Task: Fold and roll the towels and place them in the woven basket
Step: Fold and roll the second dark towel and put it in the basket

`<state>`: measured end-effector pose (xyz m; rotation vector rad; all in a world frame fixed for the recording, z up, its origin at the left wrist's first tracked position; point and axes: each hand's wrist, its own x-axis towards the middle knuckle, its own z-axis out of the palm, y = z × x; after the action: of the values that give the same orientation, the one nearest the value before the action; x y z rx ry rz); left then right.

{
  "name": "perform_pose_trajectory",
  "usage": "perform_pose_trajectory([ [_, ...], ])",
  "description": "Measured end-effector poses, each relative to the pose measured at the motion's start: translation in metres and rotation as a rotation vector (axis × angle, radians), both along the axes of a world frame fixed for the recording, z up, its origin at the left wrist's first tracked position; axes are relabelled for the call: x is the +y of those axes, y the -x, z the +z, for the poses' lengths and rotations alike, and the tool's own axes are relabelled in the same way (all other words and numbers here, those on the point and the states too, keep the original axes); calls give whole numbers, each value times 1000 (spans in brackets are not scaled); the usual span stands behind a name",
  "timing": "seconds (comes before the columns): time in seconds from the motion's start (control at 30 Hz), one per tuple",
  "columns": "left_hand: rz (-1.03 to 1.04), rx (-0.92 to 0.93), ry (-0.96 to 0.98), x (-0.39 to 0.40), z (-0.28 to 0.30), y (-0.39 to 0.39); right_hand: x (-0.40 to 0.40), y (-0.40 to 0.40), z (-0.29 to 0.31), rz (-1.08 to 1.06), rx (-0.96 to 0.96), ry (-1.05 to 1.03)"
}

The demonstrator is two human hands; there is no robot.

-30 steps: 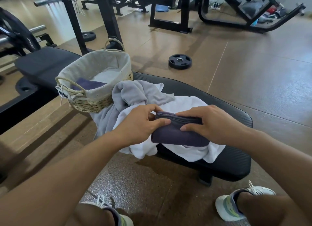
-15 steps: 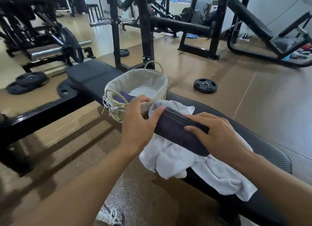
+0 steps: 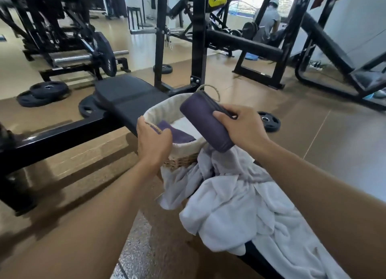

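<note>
My right hand (image 3: 242,126) grips a rolled dark purple towel (image 3: 203,122) and holds it tilted over the woven basket (image 3: 167,111), which has a pale cloth lining and rope handles. My left hand (image 3: 153,142) grips the basket's near rim by its rope handle. Inside the basket lie another purple towel (image 3: 177,133) and a white one (image 3: 186,123). A loose grey towel (image 3: 225,166) and a loose white towel (image 3: 240,216) are heaped on the black bench (image 3: 125,95) just in front of the basket.
Weight plates (image 3: 268,121) (image 3: 43,93) lie on the brown floor. Black rack uprights (image 3: 199,38) stand right behind the basket, and a barbell with a plate (image 3: 104,53) is at the left. A seated person (image 3: 269,22) is far back.
The rolled purple towel has been lifted off the white towel and carried over the basket, in my right hand alone. My left hand has let go of it and taken the basket's rim.
</note>
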<state>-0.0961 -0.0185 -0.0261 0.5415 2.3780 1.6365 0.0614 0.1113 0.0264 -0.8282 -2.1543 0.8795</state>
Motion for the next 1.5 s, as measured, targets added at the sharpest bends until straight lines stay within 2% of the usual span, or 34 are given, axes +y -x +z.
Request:
perform_pose_trajectory([
  [0.1,-33,-2,28,3,1,2,16,23,3,4,-28,0],
  [0.17,-76,9,69,5,3,-1,30,34,6,-8,-123,-57],
  [0.37,-128,34,116,-1,5,-1,65,77,-22,-108,-609,-80],
  [0.53,-188,16,134,-6,-4,0,58,94,-32,128,-928,-122],
  [0.73,-183,28,134,-4,-5,2,60,102,-31,194,-1136,-188],
  [0.83,-183,43,138,-5,-6,2,60,101,-19,155,-1117,-263],
  [0.93,-187,48,139,-5,-6,1,54,106,-8,126,-966,-353],
  [1.03,-194,56,143,-7,-6,-1,37,111,-16,238,-916,-214],
  [1.2,-213,57,158,-8,-5,-3,33,123,-53,237,-1140,-172],
  [1.33,-205,48,176,-9,-7,0,31,130,-61,252,-1218,-194],
  [1.43,-170,50,211,-9,-3,-4,32,121,-47,252,-1084,-198],
  [1.5,-93,128,182,-9,4,-10,30,110,-33,185,-810,-196],
])
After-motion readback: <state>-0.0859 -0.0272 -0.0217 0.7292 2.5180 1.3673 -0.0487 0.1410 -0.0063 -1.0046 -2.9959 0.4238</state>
